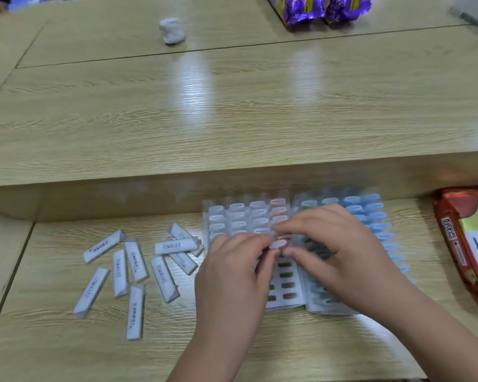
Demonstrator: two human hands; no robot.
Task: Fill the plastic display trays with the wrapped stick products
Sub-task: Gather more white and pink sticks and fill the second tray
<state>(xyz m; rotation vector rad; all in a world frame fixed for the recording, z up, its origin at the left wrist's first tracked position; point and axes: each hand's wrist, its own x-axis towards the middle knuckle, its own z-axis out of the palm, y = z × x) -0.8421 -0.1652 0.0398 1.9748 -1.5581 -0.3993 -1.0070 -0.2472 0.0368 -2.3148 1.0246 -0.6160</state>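
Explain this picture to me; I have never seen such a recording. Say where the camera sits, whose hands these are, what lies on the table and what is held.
No machine here: a person works with bare hands, and the single picture comes from a camera worn on the head, looking down. The left hand and right hand meet over two plastic trays: the left tray carries white and pink sticks, the right tray blue ones. The fingertips of both hands pinch a pink stick over the left tray. Loose white wrapped sticks lie on the wooden table to the left. A red packet lies at the right; purple wrappers and a white crumpled wad lie farther back.
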